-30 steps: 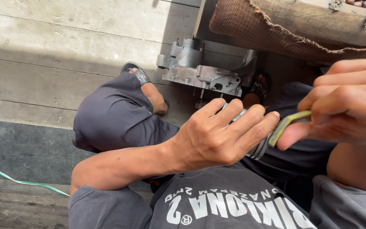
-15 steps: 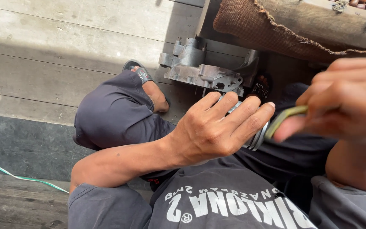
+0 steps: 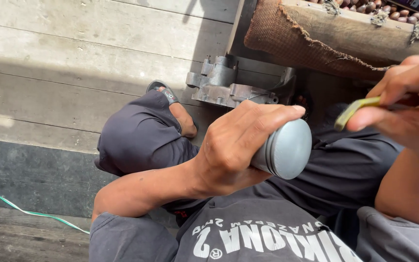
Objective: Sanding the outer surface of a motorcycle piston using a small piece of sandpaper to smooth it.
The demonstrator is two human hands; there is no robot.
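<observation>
While left hand [image 3: 236, 145] wraps a grey metal piston [image 3: 284, 148] — fingers curled tight around its skirt, flat crown facing the camera, above the lap — right hand [image 3: 406, 109] pinches a yellow-green tool [image 3: 355, 110], probably a small brush handle. Metal engine casing [image 3: 229, 87] sits on the plank floor [image 3: 73, 63] behind.

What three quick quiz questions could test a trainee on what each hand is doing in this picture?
1. True or false: the left hand wraps around a grey metal cylinder.
2. What does the right hand pinch: A a hammer, B a thin yellow-green tool, C a rope?
3. What lies on the wooden floor past the knee?

Key: 1 true. 2 B. 3 a grey metal casting.
</observation>
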